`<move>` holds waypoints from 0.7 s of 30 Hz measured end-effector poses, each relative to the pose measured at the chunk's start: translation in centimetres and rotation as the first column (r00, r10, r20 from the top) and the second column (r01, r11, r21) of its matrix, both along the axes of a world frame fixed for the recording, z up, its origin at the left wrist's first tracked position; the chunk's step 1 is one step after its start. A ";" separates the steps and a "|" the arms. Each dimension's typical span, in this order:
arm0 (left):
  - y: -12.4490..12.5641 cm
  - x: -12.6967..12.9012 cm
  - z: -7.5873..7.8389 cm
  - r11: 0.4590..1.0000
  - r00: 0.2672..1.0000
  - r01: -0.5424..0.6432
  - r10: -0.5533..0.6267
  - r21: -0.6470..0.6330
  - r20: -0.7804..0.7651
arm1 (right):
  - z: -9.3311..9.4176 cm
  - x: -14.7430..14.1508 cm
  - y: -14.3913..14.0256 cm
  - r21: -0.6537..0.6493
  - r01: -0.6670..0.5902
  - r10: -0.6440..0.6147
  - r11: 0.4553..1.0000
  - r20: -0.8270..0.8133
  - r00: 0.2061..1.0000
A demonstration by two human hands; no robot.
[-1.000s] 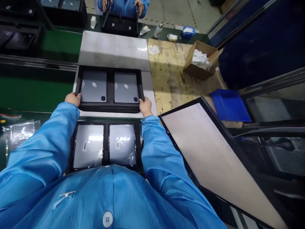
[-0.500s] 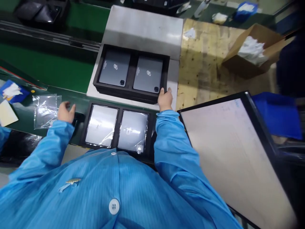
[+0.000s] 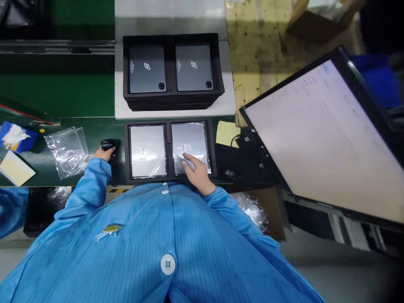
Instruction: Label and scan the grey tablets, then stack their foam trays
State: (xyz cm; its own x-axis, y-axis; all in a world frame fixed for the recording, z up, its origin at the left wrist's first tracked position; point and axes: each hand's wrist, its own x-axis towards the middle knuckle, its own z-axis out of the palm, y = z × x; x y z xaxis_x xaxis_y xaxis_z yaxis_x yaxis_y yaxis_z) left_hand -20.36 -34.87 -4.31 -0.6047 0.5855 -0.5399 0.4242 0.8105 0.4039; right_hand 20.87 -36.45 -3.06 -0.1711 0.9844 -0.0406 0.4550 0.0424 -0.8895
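We see a small black handheld scanner (image 3: 108,144) lying on the green bench just left of a black two-pocket tray (image 3: 169,180), whose right pocket holds a flat, plastic-bagged grey tablet (image 3: 190,143).

- The two grey tablets (image 3: 147,68) (image 3: 193,67) lying in the upper black tray (image 3: 172,100) are each showing a small white interlocked-loop logo; the line of print along their left edges is too small to read.
- The bagged tablet (image 3: 190,147) is bearing a white sticker, unreadable.
- The monitor (image 3: 322,134) is displaying faint, illegible rows.
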 end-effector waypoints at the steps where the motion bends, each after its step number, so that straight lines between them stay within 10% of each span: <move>1: 0.5 -0.3 0.7 0.998 0.999 0.032 -0.034 0.055 0.040 | -0.2 -0.2 -1.0 -0.030 0.049 -0.049 0.998 -0.008 0.999; 4: 1.2 -0.6 3.2 0.928 0.930 0.333 -0.352 0.165 0.106 | -0.5 -0.6 -2.9 -0.091 0.179 -0.181 0.980 -0.014 0.983; 7: 1.6 0.0 5.5 0.623 0.620 0.778 -0.782 0.075 0.068 | -0.4 -1.4 -4.3 -0.102 0.277 -0.280 0.956 -0.020 0.960; 10: 2.4 1.2 6.5 0.345 0.347 0.936 -0.937 -0.063 0.025 | -0.3 -2.8 -5.7 -0.094 0.316 -0.319 0.944 -0.029 0.947; 21: 5.4 3.1 7.1 0.198 0.192 0.969 -0.980 -0.144 -0.060 | -0.8 -5.3 -8.6 -0.099 0.392 -0.398 0.915 -0.053 0.916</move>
State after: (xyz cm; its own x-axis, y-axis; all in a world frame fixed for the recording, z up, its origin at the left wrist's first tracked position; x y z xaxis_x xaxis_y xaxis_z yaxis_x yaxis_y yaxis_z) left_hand -17.25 -29.48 2.80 0.3691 0.7250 -0.5816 0.9289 -0.2671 0.2565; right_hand 15.59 -45.01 -3.83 0.2255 0.9657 -0.1289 0.3555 -0.2048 -0.9120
